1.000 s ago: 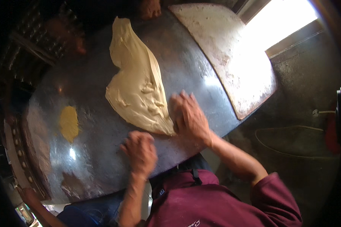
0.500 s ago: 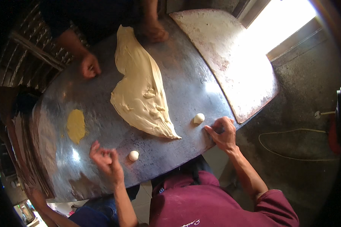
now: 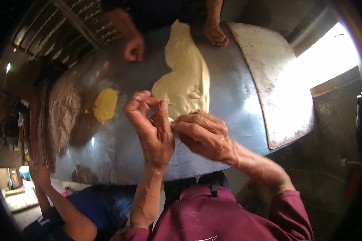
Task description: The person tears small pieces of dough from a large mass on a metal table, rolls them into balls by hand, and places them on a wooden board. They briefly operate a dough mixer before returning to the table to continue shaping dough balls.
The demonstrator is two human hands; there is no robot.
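Note:
A long sheet of pale dough [image 3: 189, 74] lies on the dark metal table, narrow at the far end, its near end behind my hands. My right hand [image 3: 205, 134] is closed at that near end, fingertips pressed together on the dough. Close beside it my left hand [image 3: 153, 130] is raised, fingers bent, thumb and forefinger meeting in front of the dough's left edge; what is between them is hidden. A small whitish bit of dough [image 3: 171, 119] shows between the two hands.
A yellow smear [image 3: 105, 106] lies on the metal table [image 3: 233, 96] at left. A worn pale board [image 3: 269, 72] covers the right end. Across the table, a person's hands [image 3: 134, 49] rest either side of the dough. Another person's arm [image 3: 74, 219] is at lower left.
Both my hands have moved inward from either side to meet at the dough's near end. The two small white balls seen beside them earlier no longer show. The whole view has shifted.

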